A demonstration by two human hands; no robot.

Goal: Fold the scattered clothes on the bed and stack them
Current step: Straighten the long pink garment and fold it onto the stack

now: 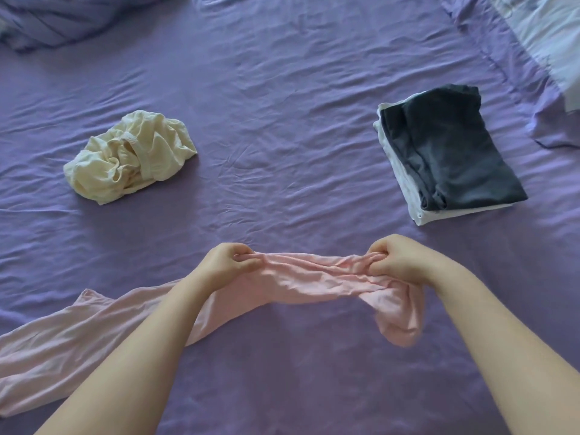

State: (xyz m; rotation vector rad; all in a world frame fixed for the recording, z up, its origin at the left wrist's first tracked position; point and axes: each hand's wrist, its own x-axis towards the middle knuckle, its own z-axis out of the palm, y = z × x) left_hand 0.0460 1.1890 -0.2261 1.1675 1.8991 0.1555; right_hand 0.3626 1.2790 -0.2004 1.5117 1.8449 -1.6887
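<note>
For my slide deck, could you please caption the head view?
Both hands, left hand and right hand, grip a pink garment beside a folded stack.

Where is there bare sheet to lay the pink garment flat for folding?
The widest bare patch of purple sheet lies between the crumpled cream garment and the folded stack, just beyond both hands gripping the pink garment. Near side, between the forearms, is bare too. Crowded: far left bedding, far right pillow.
</note>
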